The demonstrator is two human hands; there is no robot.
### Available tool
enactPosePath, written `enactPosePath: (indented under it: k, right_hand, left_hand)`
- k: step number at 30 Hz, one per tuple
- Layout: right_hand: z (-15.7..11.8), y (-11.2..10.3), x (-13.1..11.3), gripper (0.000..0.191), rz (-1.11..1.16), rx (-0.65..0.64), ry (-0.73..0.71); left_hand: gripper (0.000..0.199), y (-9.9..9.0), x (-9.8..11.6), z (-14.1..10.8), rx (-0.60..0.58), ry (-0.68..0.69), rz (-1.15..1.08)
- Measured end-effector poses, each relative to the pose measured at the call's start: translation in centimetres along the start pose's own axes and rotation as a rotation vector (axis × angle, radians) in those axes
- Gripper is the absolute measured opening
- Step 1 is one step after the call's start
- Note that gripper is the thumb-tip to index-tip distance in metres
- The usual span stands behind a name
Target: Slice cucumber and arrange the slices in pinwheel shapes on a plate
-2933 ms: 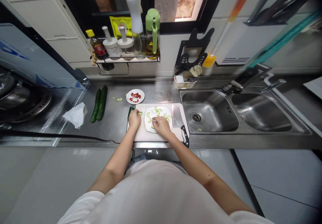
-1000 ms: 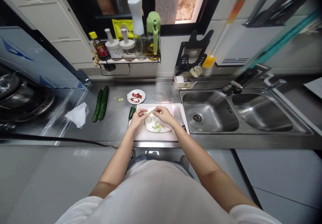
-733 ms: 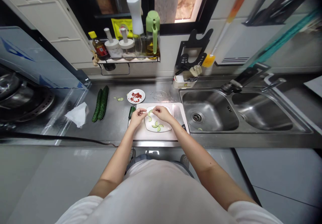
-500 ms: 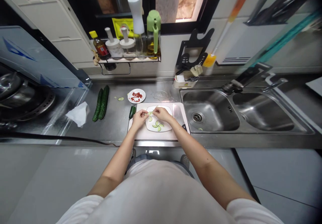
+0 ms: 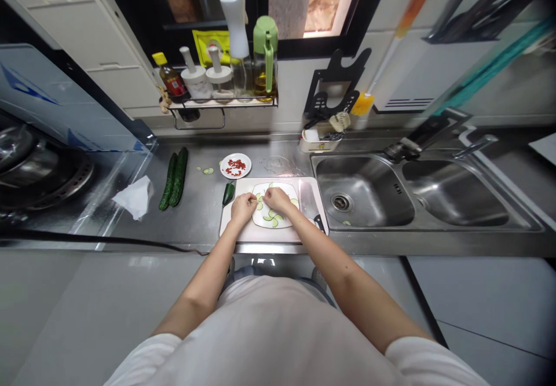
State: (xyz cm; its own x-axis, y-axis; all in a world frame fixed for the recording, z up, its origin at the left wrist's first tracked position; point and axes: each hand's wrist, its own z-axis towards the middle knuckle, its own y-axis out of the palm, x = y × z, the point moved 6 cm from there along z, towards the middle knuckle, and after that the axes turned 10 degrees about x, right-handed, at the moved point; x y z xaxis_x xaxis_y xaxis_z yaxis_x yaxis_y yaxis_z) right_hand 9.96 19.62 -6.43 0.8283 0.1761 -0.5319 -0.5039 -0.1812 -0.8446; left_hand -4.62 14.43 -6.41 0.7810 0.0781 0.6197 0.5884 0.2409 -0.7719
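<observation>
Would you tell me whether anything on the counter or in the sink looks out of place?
Slightly: pale green slices lie loose on the counter beside the small plate, and a similar scrap sits in the left basin, off any dish.

The counter (image 5: 204, 218) is smooth brushed metal, and the sink (image 5: 365, 192) is shinier metal. The plate (image 5: 284, 220) looks glossy and smooth, perhaps ceramic. The cucumbers (image 5: 174, 180) have rough, bumpy skin. The cutting board (image 5: 247, 232) seems matt plastic, the knife blade (image 5: 307, 198) smooth metal, the shirt (image 5: 269, 328) soft matt cloth.
</observation>
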Motion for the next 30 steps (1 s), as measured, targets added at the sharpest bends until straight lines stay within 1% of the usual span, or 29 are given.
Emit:
enactPosePath:
  k: [10, 17, 22, 25, 30]
  right_hand:
    - [-0.1, 0.4, 0.0, 0.019, -0.091, -0.047, 0.051]
    - [-0.3, 0.1, -0.3, 0.019, -0.172, -0.06, 0.104]
    - [-0.6, 0.1, -0.5, 0.021, -0.184, -0.032, 0.075]
    - [-0.8, 0.0, -0.9, 0.023, -0.176, -0.009, 0.057]
    - [-1.0, 0.2, -1.5, 0.023, -0.157, -0.035, 0.05]
  left_hand:
    - [0.015, 0.2, 0.4, -0.1, 0.019, 0.055, 0.119]
    - [0.014, 0.1, 0.2, -0.3, 0.043, 0.043, 0.111]
    - [0.016, 0.2, -0.2, -0.5, 0.062, 0.049, 0.061]
    - [0.018, 0.0, -0.5, -0.7, 0.093, 0.053, 0.041]
    - [0.017, -0.1, -0.4, -0.9, 0.089, 0.062, 0.053]
